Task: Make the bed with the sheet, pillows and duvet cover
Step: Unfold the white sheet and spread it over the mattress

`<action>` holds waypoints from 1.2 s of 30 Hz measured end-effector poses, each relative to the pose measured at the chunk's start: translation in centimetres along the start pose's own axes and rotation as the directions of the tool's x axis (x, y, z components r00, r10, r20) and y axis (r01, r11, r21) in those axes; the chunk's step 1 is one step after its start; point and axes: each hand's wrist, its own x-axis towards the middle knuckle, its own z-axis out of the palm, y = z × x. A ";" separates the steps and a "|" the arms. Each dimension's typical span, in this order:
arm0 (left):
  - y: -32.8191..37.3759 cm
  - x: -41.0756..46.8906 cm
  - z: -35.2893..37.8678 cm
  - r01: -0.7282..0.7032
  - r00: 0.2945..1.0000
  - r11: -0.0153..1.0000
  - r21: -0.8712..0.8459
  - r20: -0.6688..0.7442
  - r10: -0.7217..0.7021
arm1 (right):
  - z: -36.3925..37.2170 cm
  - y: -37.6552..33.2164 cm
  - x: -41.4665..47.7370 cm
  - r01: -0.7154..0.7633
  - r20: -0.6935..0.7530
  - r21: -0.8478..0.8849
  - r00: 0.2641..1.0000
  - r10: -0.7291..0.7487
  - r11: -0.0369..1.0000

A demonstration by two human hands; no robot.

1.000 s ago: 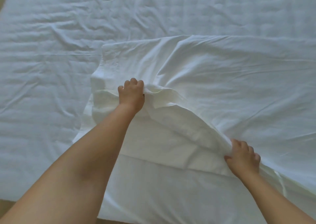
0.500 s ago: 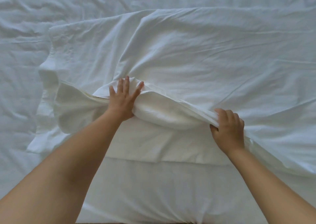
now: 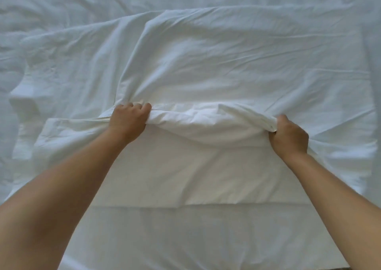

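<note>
Bed sheet (image 3: 61, 12) underneath; left grip (image 3: 128, 118), right grip (image 3: 288, 137) clenched on cover (image 3: 206, 63) edge.

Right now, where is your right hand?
Head view, right of centre: the right hand grips the lifted edge of the white cover, level with the left hand, over the sheet.

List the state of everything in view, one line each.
left hand: fingers curled, gripping the cover's upper edge.
right hand: gripping the same edge.
cover: spread on the bed and creased, with the upper edge lifted and bunched between the hands and the lower layer flat.
sheet: spread out under the cover, wrinkled.
</note>
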 end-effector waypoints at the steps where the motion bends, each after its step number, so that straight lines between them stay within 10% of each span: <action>1: -0.3 0.9 -0.8 0.004 1.000 1.000 0.006 0.016 -0.004 | -1.1 -0.5 1.6 0.019 -0.032 0.018 0.999 -0.018 1.000; 9: -5.3 10.0 -6.8 0.120 0.924 0.993 0.012 -0.367 -0.108 | -8.4 -4.9 12.7 0.157 -0.381 0.065 0.916 -0.121 0.985; 12: -4.6 12.7 -7.4 0.312 0.920 0.946 -0.090 -0.220 -0.325 | -6.6 -6.8 12.4 0.101 -0.261 0.001 0.960 -0.097 0.995; 16: -1.8 13.0 -4.5 0.161 0.987 0.987 -0.016 0.020 -0.161 | -0.8 -6.6 9.9 0.075 0.138 -0.178 0.989 -0.051 0.981; 23: -1.6 13.2 -1.5 0.071 0.960 0.997 0.030 0.269 -0.076 | 0.8 -6.4 12.3 0.071 0.022 -0.204 0.997 -0.068 0.976; 29: -4.3 16.7 -6.7 -0.210 0.938 0.950 0.230 -0.228 0.262 | -5.8 -7.7 18.7 0.364 -0.242 -0.164 0.886 -0.395 0.917; 36: -7.0 29.0 -17.6 0.262 0.894 0.941 0.216 -0.421 -0.152 | -16.7 -13.9 31.8 0.321 -0.518 -0.273 0.745 -0.420 0.907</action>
